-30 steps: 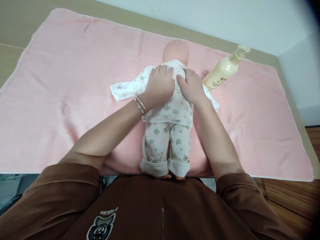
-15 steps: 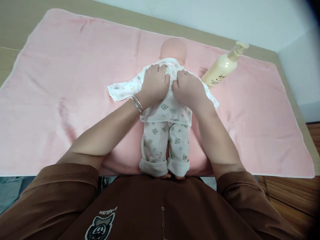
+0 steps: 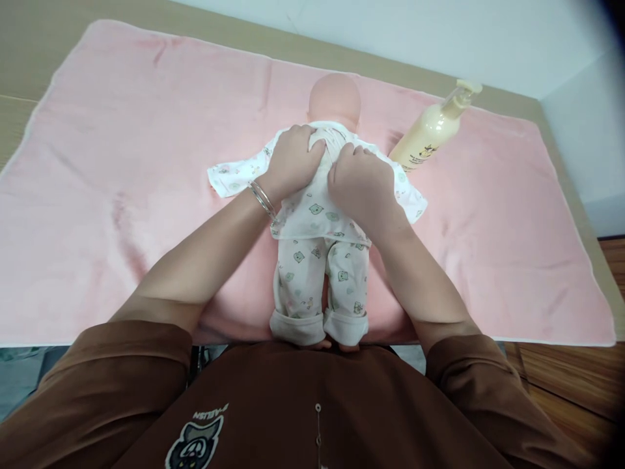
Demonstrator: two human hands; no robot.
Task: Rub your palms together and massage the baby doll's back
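A baby doll (image 3: 334,98) in white printed pyjamas (image 3: 317,260) lies on a pink towel (image 3: 122,150), head away from me and feet at the table's near edge. My left hand (image 3: 291,159), a bangle on its wrist, rests on the doll's upper left side with fingers curled into the shirt fabric. On the upper right side my right hand (image 3: 361,185) presses down, its fingers bent and bunching the shirt near the collar. Both hands meet close to the doll's neck.
A cream pump bottle (image 3: 432,130) lies tilted on the towel to the right of the doll's head. The wooden table (image 3: 29,65) shows past the towel at left and back. A pale wall runs behind, and floor shows at lower right.
Both hands have drawn closer together toward the doll's neck and their fingers have curled, gathering the shirt fabric. The doll and the bottle stay where they were.
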